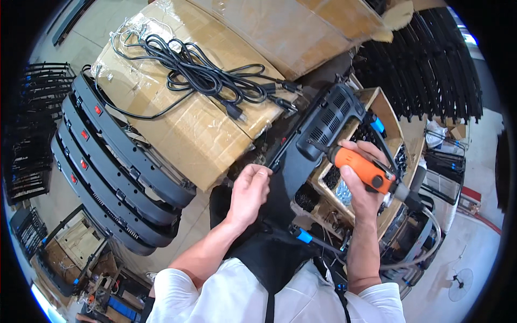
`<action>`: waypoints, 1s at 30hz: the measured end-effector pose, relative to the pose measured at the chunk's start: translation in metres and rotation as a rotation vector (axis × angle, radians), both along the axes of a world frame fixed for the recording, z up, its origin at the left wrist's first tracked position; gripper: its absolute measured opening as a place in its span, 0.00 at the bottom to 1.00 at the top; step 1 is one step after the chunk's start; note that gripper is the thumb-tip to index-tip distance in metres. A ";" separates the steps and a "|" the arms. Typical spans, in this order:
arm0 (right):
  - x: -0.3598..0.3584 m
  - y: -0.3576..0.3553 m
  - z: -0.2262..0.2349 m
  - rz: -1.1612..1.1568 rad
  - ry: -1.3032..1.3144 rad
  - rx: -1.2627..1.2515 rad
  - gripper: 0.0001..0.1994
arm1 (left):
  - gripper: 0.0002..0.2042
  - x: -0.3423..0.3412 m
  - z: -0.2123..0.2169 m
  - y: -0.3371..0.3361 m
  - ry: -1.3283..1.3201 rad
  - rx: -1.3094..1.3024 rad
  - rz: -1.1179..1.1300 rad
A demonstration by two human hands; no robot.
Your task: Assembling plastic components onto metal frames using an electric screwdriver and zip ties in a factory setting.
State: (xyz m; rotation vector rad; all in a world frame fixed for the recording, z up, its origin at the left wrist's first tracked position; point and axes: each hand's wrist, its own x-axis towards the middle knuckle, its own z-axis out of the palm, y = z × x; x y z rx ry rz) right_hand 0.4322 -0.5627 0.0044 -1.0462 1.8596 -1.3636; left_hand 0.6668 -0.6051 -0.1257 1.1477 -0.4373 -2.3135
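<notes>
My right hand [360, 185] grips an orange power screwdriver [362, 168] whose bit points left onto a black vented plastic panel [318, 134]. A grey hose [425, 242] runs from the tool's back end down to the right. My left hand [249, 194] holds the lower left edge of that same panel, fingers curled over its rim. The panel lies tilted across my lap above a wooden compartment box [388, 116]. A cable with a blue connector [302, 235] hangs below the panel.
A stack of black panels with red switches [116, 161] lies at the left. Beside it a cardboard box [199, 129] carries coiled black power cords [204, 75]. Black grille parts [431, 64] pile up at the upper right. The wooden box holds dark screws.
</notes>
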 end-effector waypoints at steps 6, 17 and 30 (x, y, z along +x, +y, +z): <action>0.019 0.096 0.003 -0.089 -0.186 -0.111 0.29 | 0.14 0.002 0.035 0.052 0.283 0.334 -0.235; 0.049 0.244 0.001 -0.119 -0.232 -0.215 0.29 | 0.17 -0.002 0.033 0.152 0.189 0.150 -0.360; 0.080 0.315 -0.010 -0.075 -0.193 -0.229 0.27 | 0.12 0.027 0.015 0.206 0.012 0.051 -0.332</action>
